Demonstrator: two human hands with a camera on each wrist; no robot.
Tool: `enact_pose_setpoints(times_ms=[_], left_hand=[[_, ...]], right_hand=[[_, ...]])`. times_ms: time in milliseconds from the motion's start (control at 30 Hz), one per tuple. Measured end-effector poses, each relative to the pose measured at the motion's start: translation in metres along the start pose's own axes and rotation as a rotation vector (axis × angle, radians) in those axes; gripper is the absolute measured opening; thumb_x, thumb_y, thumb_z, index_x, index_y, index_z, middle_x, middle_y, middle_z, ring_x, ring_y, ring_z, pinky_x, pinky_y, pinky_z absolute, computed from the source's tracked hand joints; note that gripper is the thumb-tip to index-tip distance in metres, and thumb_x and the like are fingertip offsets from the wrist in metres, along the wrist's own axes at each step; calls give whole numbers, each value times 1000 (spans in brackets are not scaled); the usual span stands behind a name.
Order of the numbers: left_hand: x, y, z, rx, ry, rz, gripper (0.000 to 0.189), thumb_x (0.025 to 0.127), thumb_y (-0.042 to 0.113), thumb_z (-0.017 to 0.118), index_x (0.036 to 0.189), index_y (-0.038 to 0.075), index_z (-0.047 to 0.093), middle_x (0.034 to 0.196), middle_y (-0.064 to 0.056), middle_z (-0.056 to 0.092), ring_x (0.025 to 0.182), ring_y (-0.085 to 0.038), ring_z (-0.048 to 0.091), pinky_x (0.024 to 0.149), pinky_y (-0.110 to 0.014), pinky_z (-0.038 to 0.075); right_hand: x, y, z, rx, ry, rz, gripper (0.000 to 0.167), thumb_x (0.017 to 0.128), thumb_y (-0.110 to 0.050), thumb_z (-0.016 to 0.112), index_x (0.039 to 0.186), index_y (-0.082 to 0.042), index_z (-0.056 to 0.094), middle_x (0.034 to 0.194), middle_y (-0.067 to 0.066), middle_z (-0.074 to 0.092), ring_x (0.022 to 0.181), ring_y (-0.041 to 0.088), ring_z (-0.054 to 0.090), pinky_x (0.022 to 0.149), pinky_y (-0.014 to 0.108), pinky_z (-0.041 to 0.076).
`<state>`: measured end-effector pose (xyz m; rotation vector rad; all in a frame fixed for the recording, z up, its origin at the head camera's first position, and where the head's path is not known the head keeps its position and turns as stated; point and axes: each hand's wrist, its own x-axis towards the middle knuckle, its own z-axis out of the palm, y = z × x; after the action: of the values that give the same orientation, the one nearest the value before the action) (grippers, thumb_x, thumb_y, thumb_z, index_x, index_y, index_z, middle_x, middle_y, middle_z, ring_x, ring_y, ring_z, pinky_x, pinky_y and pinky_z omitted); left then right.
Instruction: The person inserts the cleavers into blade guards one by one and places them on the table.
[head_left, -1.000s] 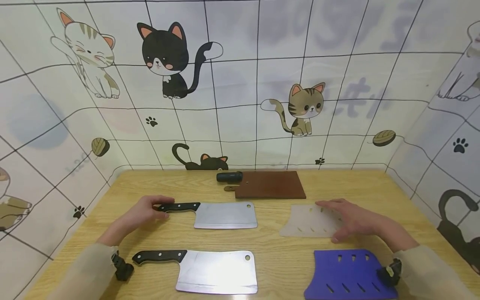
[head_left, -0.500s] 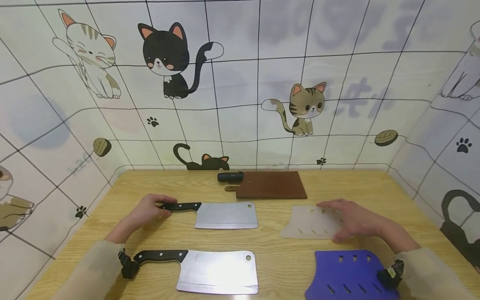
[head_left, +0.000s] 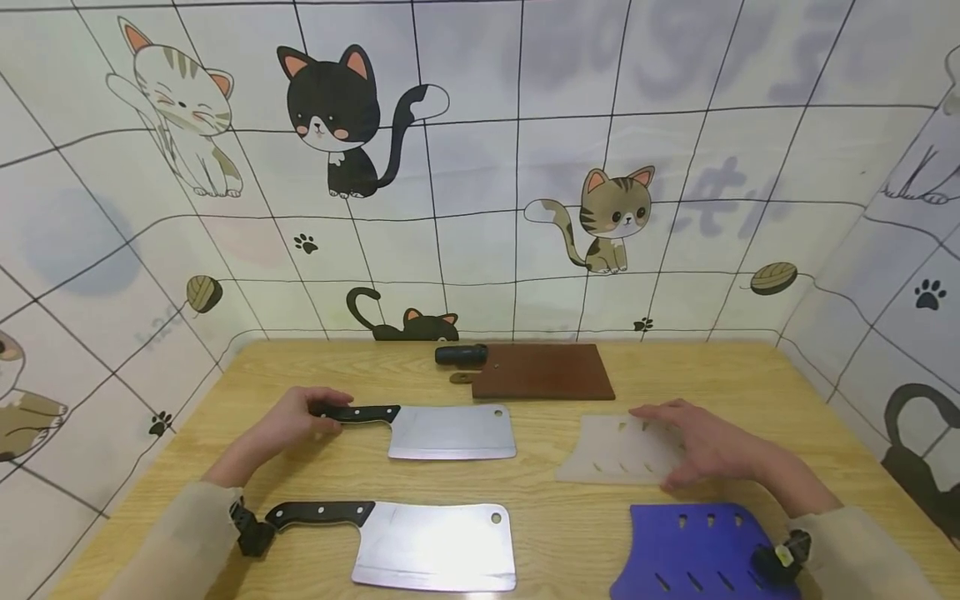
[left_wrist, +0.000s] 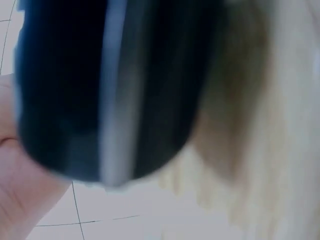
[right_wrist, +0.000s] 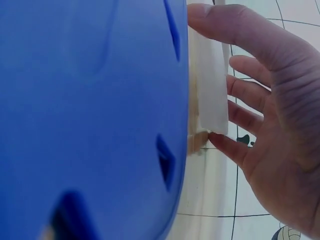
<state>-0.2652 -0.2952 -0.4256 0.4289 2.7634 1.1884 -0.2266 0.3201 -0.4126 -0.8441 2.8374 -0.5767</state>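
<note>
In the head view my left hand holds the end of the black handle of the rear cleaver, which lies flat on the table. My right hand spans the right end of a translucent white blade guard, thumb on its near edge and fingers at the far one. The right wrist view shows that guard between thumb and fingertips. A second cleaver lies nearer the person. Below my right wrist lies a blue blade guard. A blurred black handle fills much of the left wrist view.
At the back of the wooden table, a brown cutting board lies beside a black cylindrical object. A cat-print cloth wall stands behind and at both sides.
The white guard has shifted slightly toward the person and to the left, together with my right hand. My left hand stays at the rear cleaver's handle; the other things keep their places.
</note>
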Motion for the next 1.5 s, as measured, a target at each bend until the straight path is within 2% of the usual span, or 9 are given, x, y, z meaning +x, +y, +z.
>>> enact_pose_setpoints(times_ms=[133,233,333,533,733,867,1133,1367,1500], left_hand=[[-3,2,-1,-35,-35,25,49,85,5,80,132,-1,67,121,-14,71,115,-32,62,94,-36,47],[-4,2,-1,-68,-71,35,48,85,8,82,131,1,68,124,-12,71,118,-31,61,94,-31,47],[-3,3,-1,-91,-95,29,45,84,10,83,127,4,72,124,-11,71,116,-28,60,91,-26,48],[-3,4,0,-123,-120,17,38,85,9,82,123,7,75,122,-10,71,109,-25,59,87,-29,47],[-5,4,0,-175,-188,26,40,89,8,78,128,4,72,128,-14,68,110,-25,58,87,-27,48],[-6,4,-1,-190,-210,29,41,89,7,77,129,2,70,130,-17,66,109,-26,57,86,-26,49],[-9,4,-5,-157,-188,21,43,90,11,76,132,5,69,131,-14,66,114,-27,56,92,-32,46],[-8,5,-5,-207,-175,29,45,90,10,75,134,1,67,133,-19,64,112,-27,56,89,-27,46],[-8,8,-4,-216,-166,32,44,93,12,74,135,1,67,136,-20,62,117,-27,56,91,-25,47]], right_hand=[[0,-2,0,2,13,-7,98,63,-48,94,144,-8,58,136,13,60,122,39,52,90,52,48],[0,-3,0,3,21,-21,96,63,-47,94,143,-7,58,136,13,61,121,37,53,90,50,49],[0,-3,1,0,25,-36,96,63,-48,95,142,-6,59,137,12,61,120,36,53,91,48,49],[0,-2,1,-23,45,-46,97,61,-48,95,141,-5,60,138,13,61,121,36,54,92,50,49],[-1,0,0,-36,76,-55,97,60,-46,95,141,-5,60,138,14,61,120,36,55,92,53,49],[0,0,0,-38,109,-77,96,60,-41,94,141,-3,60,139,17,60,123,40,53,94,59,47],[2,-2,-3,-55,140,-91,91,62,-37,92,140,-3,61,141,16,60,127,43,51,96,63,44],[2,-3,-4,-63,172,-135,90,62,-40,92,140,-5,62,140,14,61,126,40,53,94,59,46],[2,-5,-4,-63,199,-164,90,62,-43,92,139,-6,63,138,13,62,124,38,54,92,58,47]])
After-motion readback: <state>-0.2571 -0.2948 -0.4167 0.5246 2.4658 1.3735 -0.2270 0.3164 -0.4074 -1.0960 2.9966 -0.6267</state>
